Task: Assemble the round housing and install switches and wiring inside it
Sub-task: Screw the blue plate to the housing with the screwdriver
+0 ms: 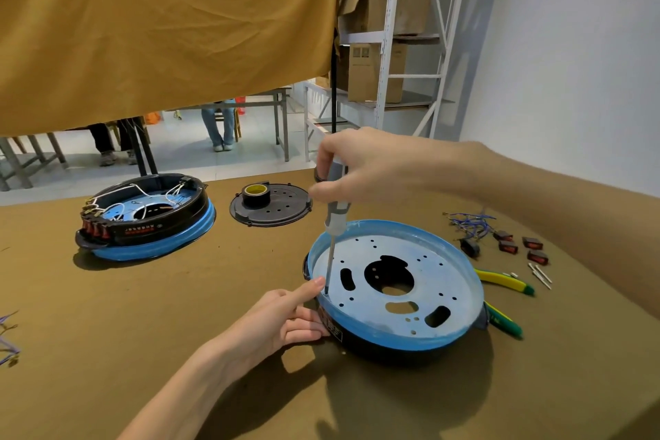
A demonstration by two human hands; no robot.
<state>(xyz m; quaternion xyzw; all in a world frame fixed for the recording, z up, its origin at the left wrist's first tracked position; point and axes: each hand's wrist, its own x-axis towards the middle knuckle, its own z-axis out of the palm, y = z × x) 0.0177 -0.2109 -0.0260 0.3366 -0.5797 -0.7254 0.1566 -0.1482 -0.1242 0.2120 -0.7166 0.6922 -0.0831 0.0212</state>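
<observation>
The round housing (394, 291) sits on the brown table (143, 314) at about four o'clock from the middle of the view, its blue-rimmed perforated plate facing up. The right hand (360, 168) is wrapped around the handle of a screwdriver (334, 225), holding it nearly upright so the tip meets a hole near the plate's nine o'clock edge, probably to drive a screw straight down. The left hand (285, 318) grips the housing's side at that same edge, forefinger laid along the rim beside the shaft, seemingly to steady both. The dish holds nothing loose that I can see. At three o'clock from it lie red switches (523, 246), blue wiring (469, 223), small pins (541, 273), and yellow-green pliers (507, 282) just beside the rim, all within the right hand's reach. At eleven o'clock, well apart, a black cover (282, 211) carries a roll of tape (256, 194). Farther, at ten o'clock, a second housing (150, 221) already contains white wires and a row of red switches.
</observation>
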